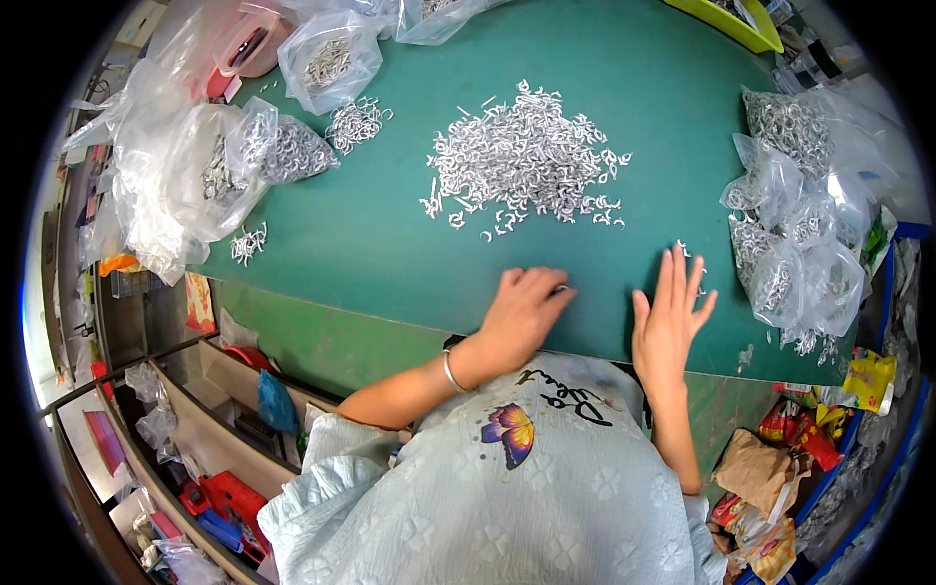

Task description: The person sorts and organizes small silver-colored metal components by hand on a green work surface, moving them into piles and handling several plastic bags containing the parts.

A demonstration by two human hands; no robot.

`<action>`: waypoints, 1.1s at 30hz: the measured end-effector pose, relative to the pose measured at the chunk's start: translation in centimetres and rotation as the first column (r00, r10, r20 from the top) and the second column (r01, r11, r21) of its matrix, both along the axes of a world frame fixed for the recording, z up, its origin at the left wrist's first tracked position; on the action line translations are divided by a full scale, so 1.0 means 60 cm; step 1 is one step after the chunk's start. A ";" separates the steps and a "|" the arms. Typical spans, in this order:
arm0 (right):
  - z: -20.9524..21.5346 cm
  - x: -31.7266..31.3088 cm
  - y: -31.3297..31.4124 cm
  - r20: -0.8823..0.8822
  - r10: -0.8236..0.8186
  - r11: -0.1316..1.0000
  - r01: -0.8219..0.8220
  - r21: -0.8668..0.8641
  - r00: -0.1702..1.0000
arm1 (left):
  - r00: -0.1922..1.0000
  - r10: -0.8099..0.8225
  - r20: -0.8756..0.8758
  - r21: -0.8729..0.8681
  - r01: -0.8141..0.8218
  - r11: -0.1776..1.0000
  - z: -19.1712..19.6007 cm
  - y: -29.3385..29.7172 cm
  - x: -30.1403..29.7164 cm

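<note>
A heap of small curved silvery metal pieces (526,156) lies on the green table mat (390,234), beyond both hands. My left hand (522,310) rests near the table's front edge with its fingers curled together. Something small and dark shows at its fingertips, too hidden to name. To the right, my right hand (669,312) lies flat on the mat, fingers stretched out and somewhat apart. A few loose metal pieces (682,250) lie by its fingertips, partly covered by them.
Clear plastic bags of metal pieces (292,151) crowd the left side, with more bags (804,234) along the right. Smaller piles (359,125) sit beside the left bags. A pink container (255,44) stands far left, a yellow-green tray (731,21) far right.
</note>
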State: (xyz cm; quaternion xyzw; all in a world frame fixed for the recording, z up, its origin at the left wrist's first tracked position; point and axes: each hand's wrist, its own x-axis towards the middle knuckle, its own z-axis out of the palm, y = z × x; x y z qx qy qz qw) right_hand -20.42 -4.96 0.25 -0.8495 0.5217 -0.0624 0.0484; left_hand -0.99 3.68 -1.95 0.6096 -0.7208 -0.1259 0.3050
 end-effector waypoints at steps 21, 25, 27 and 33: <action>-0.001 0.043 -0.018 0.064 0.312 0.940 -0.318 0.126 0.948 | 0.975 0.087 -0.206 0.022 -0.084 0.996 -0.002 -0.003 0.006; -0.005 0.012 -0.008 0.051 0.212 0.974 -0.215 0.067 0.976 | 0.976 0.144 -0.162 0.004 -0.146 0.989 0.012 0.015 0.018; 0.002 0.041 -0.020 0.124 0.255 0.964 -0.263 0.047 0.959 | 0.980 0.117 -0.160 0.012 -0.116 0.993 0.005 0.014 0.019; -0.014 0.034 -0.024 0.011 0.207 0.977 -0.208 0.038 0.978 | 0.971 0.116 -0.210 0.012 -0.116 0.993 -0.007 0.016 0.030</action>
